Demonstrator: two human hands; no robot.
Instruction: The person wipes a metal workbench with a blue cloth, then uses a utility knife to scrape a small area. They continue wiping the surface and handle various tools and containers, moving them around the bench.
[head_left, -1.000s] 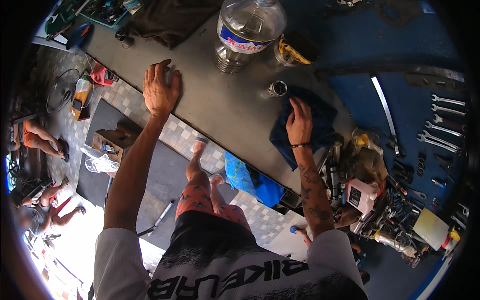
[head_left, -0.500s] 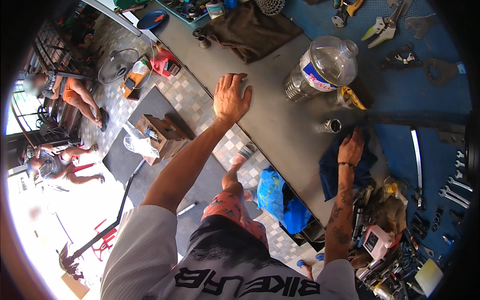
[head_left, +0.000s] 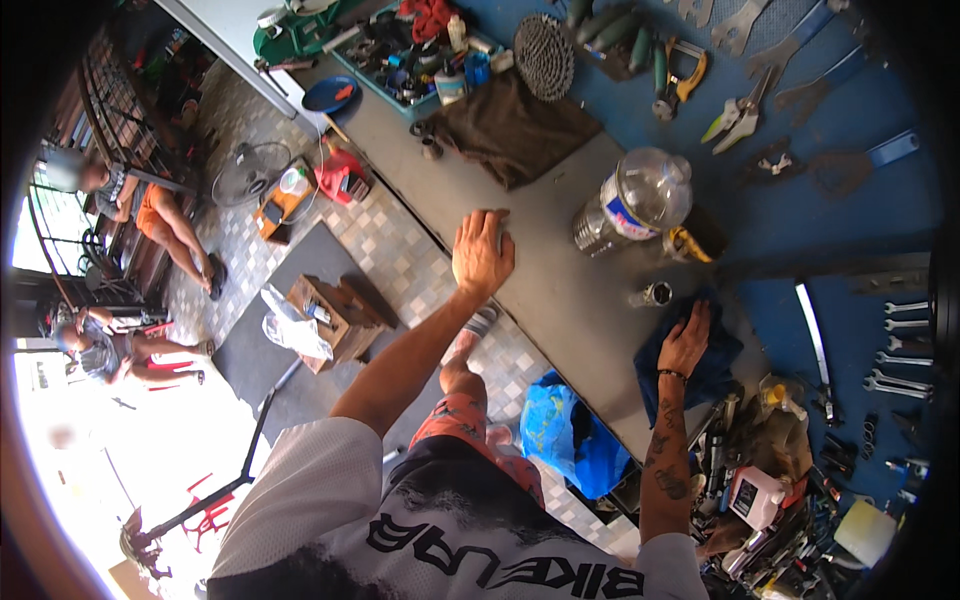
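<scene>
My left hand (head_left: 482, 258) rests on the near edge of the grey workbench (head_left: 545, 300), fingers stretched out, holding nothing. My right hand (head_left: 686, 343) lies on a crumpled dark blue cloth (head_left: 650, 372), with fingers extended over the fabric and the palm down. Just beyond the cloth is a small shiny metal cylinder (head_left: 655, 293) with an open end. Farther off stands a large clear plastic bottle (head_left: 660, 180) with a blue and white label. A yellow and black item (head_left: 688, 245) sits beside the bottle, partly hidden by it.
A brown cloth (head_left: 510, 130), a blue dish (head_left: 330, 95) and a tray of small parts (head_left: 400, 75) occupy the bench's far end. Tools and a bike cassette (head_left: 544, 57) hang on the blue board. Clutter surrounds a pinkish jug (head_left: 757, 497) at right. Two people sit at left.
The view has shifted, so the bench appears lower in the picture. My right hand's fingers look straighter on the blue cloth. My left hand stays at the same spot on the bench edge.
</scene>
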